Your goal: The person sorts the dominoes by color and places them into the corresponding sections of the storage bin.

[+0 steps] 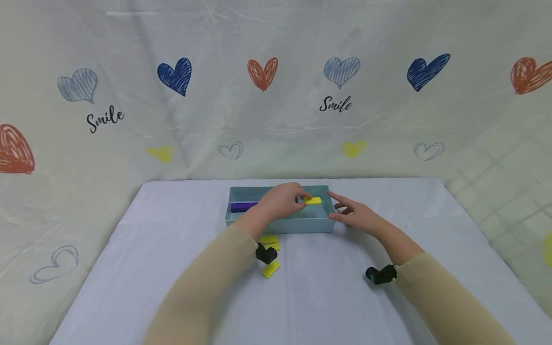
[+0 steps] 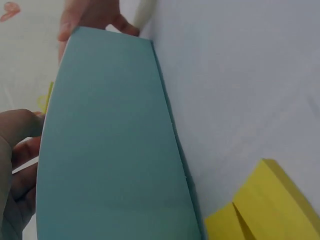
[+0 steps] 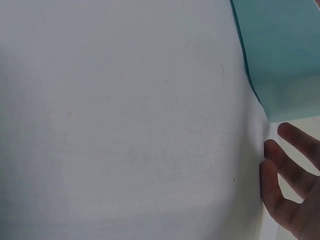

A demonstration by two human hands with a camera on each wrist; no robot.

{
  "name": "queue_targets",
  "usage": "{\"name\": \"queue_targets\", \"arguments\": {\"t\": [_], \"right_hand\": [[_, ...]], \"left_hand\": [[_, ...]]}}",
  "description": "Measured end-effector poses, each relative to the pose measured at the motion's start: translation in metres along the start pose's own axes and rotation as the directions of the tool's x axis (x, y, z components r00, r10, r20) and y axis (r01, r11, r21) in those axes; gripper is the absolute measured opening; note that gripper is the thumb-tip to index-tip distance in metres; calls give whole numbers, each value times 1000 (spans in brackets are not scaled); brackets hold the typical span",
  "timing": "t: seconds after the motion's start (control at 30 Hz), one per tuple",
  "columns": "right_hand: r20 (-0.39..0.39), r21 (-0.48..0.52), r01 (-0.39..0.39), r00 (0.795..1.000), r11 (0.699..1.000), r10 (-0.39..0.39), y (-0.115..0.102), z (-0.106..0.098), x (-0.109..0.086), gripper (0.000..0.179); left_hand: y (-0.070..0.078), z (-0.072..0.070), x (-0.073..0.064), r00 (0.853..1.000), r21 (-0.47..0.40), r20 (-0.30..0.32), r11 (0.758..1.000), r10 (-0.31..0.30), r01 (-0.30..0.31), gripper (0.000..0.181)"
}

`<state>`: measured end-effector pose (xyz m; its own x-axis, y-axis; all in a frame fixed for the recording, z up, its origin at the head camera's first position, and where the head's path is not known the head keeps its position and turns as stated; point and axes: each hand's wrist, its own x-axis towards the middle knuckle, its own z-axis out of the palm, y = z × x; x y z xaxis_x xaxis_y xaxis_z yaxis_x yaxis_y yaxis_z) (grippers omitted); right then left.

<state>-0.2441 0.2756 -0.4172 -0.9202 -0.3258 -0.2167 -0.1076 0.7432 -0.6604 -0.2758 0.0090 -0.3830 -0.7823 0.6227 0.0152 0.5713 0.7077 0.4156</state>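
A long light-blue box stands near the far edge of the table. My left hand reaches over its front wall and pinches a flat yellow rectangular piece inside the right half. In the left wrist view the left fingers are at the box's rim, where a sliver of yellow shows. At the box's right end, my right hand has its index finger and thumb spread along the short wall. The other right fingers are loosely bent beside it. A purple bar lies in the left half, partly hidden.
Several more yellow pieces lie on the white tablecloth in front of the box, below the left wrist. Behind the table hangs a pale sheet printed with hearts.
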Motion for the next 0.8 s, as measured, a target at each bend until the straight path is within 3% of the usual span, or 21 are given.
{"name": "queue_targets", "arguments": {"t": [0.3,0.6,0.8], "right_hand": [[-1,-2,13,1000,1000,-13,-2,-1,-2,79],[-4,16,19,1000,1000,-19,-1,-2,-4,80],[-8,2,22,1000,1000,-22,2,-1,-2,80]], "left_hand": [[1,11,25,988,52,151,999,4,-12,31],[6,19,43,980,113,197,994,-30,8,34],[9,27,48,972,205,234,978,-21,-29,32]]}}
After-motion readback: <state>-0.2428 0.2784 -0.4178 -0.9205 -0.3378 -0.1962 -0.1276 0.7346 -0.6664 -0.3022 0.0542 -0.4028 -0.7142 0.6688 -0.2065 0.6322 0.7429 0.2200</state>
